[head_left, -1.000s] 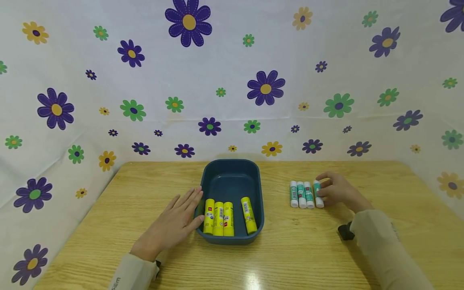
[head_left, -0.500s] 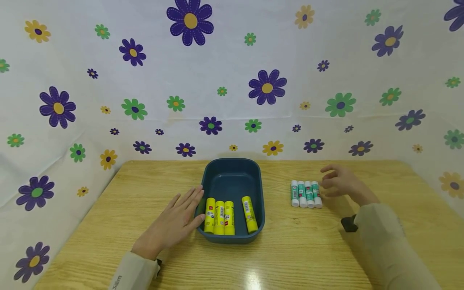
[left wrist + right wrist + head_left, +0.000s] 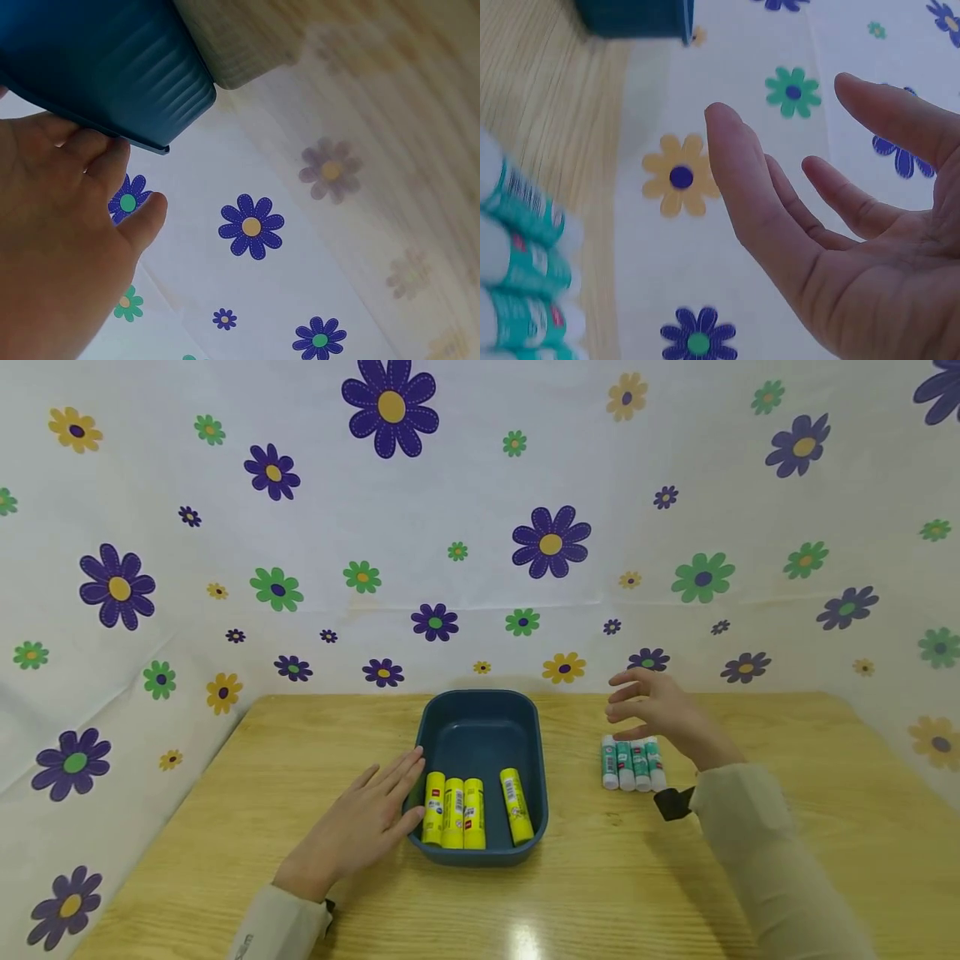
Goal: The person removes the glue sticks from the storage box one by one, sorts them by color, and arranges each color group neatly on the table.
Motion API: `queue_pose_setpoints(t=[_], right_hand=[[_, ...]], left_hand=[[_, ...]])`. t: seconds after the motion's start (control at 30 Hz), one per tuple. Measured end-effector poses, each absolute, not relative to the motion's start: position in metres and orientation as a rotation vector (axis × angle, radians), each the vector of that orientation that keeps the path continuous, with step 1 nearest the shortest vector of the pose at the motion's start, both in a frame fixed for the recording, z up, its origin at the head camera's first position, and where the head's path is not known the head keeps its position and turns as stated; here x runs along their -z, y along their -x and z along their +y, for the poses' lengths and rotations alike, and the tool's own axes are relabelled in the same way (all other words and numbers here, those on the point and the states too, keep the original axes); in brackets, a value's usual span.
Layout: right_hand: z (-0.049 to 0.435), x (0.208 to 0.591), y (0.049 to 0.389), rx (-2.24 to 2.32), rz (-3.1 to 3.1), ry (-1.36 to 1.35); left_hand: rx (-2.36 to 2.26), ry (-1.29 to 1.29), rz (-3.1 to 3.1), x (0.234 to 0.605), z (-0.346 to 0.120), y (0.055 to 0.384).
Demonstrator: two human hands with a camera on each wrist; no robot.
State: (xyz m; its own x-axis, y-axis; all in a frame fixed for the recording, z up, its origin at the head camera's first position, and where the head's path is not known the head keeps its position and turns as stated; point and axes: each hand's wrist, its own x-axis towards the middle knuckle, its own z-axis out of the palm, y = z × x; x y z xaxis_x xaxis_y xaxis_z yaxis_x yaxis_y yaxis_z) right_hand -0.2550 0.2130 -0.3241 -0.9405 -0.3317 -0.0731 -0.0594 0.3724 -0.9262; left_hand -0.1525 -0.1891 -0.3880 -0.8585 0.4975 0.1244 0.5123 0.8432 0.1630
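Note:
A dark blue plastic bin (image 3: 480, 858) stands mid-table in the head view. Inside its near end lie yellow glue sticks: three (image 3: 453, 814) side by side on the left, and one (image 3: 516, 806) slightly slanted by the right wall. My left hand (image 3: 352, 831) rests against the bin's left rim with fingers extended; the left wrist view shows those fingertips at the bin's edge (image 3: 112, 135). To the bin's right, several white-and-teal glue sticks (image 3: 639, 768) form a neat row. Above their far ends hovers my right hand (image 3: 663, 714), holding nothing, fingers spread and loosely bent.
The wooden table (image 3: 585, 893) ends at a white backdrop cloth (image 3: 450, 485) printed with flowers. A strip of bare wood separates the bin from the teal row. Each sleeve carries a small black device (image 3: 673, 803) at the wrist.
My right hand lets go of the rightmost teal glue stick, which now lies against the row. The hand then rises and shifts left over the row. My left hand stays at the bin.

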Motion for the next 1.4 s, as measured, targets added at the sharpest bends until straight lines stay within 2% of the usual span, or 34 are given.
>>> queue_pose_setpoints(t=[0.23,0.67,1.4], right_hand=[[0.178,0.319,0.251,1.667,2.283,0.406],[0.122,0.333,0.243,1.775,2.053,0.498],[0.079,0.36,0.226,1.716,1.966,0.534]], left_hand=[[0.317,0.818,-2.919,0.389,-0.188,0.154],[0.318,0.811,-2.923,0.391,-0.188,0.154],[0.298,0.802,-2.926,0.391,-0.189,0.152]])
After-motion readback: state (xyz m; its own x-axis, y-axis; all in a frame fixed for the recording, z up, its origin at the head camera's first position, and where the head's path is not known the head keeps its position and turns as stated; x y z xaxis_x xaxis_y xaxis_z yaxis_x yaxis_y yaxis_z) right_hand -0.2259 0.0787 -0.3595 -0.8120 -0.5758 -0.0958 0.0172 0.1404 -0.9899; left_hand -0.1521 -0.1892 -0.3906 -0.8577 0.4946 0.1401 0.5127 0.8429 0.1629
